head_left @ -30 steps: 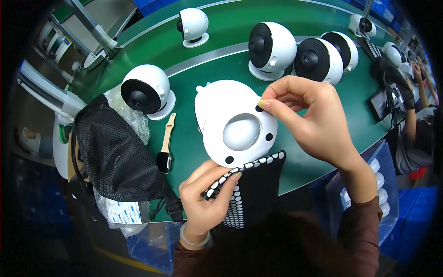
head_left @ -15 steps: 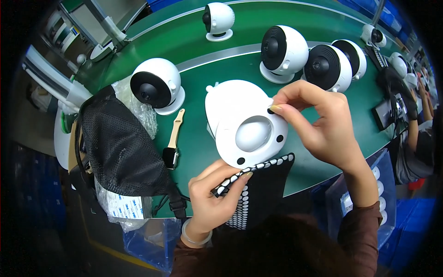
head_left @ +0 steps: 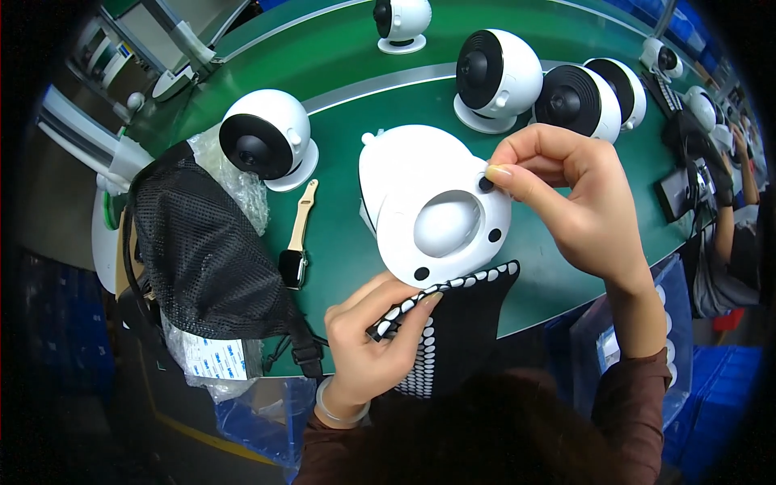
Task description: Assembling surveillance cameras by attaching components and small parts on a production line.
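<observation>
In the middle a white round camera [head_left: 408,158] lies tipped over, its ring-shaped base [head_left: 396,242] facing me. Round black pads [head_left: 495,235] are set on the base around an oval recess. Thumb and forefinger of my right hand [head_left: 586,198] are pinched at the upper right pad [head_left: 486,183], by the base's edge; the fingertips partly cover it. Between the thumb and fingers of my left hand [head_left: 368,331] is a bent black sheet [head_left: 477,307] with rows of white round spots. Its folded edge runs just below the base.
White cameras with black fronts stand at left [head_left: 268,137], back [head_left: 402,24] and right [head_left: 497,77]. A watch [head_left: 293,263] and a black mesh bag [head_left: 206,250] lie at left, beside bubble wrap [head_left: 242,194]. A blue bin [head_left: 675,323] stands at right. Another person's arm [head_left: 722,234] shows far right.
The whole view has shifted slightly. The base and my right hand have moved a little to the right, with the pinch still at the same pad. My left hand keeps the sheet.
</observation>
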Demonstrator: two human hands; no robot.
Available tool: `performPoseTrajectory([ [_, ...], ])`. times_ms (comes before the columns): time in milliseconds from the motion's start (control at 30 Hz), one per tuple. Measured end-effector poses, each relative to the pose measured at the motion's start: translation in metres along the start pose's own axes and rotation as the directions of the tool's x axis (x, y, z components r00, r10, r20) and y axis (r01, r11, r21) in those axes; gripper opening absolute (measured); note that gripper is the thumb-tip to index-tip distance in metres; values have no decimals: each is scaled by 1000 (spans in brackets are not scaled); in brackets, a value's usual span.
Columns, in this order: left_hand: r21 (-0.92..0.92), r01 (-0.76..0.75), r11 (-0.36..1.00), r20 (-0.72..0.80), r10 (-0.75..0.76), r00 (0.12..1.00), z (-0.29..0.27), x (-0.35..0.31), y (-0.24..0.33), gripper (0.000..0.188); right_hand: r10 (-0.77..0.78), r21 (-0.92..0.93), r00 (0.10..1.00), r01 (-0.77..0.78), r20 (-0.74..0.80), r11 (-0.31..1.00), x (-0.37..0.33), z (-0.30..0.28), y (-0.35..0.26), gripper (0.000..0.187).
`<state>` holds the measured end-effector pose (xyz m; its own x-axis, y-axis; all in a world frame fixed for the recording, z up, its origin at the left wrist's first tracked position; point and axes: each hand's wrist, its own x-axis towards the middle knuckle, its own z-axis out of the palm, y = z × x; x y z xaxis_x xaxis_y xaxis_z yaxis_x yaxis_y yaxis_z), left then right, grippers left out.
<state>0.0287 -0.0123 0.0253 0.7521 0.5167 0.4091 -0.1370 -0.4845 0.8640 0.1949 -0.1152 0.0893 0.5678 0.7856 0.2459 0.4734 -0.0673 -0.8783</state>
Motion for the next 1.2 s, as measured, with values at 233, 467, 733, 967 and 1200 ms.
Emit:
performPoseTrajectory([
  [233,5,-20,1000,3,20,1000,-1,0,-1,18,-38,-72,999,36,-31,997,-1,3,-2,12],
  [467,-3,0,1000,-1,0,1000,-1,0,0,16,-74,-109,996,67,-59,992,-2,6,-1,12],
  [733,-18,-13,1000,11,13,1000,0,2,1,15,35,51,999,-36,22,998,0,-3,-2,15],
  [967,-14,-25,1000,-3,25,1000,-1,2,-1,15,-77,-126,993,66,-89,990,-3,10,-1,11],
  [1200,-20,-12,1000,9,12,1000,-3,1,-2,16,-150,-144,986,138,-77,980,-1,10,4,12],
])
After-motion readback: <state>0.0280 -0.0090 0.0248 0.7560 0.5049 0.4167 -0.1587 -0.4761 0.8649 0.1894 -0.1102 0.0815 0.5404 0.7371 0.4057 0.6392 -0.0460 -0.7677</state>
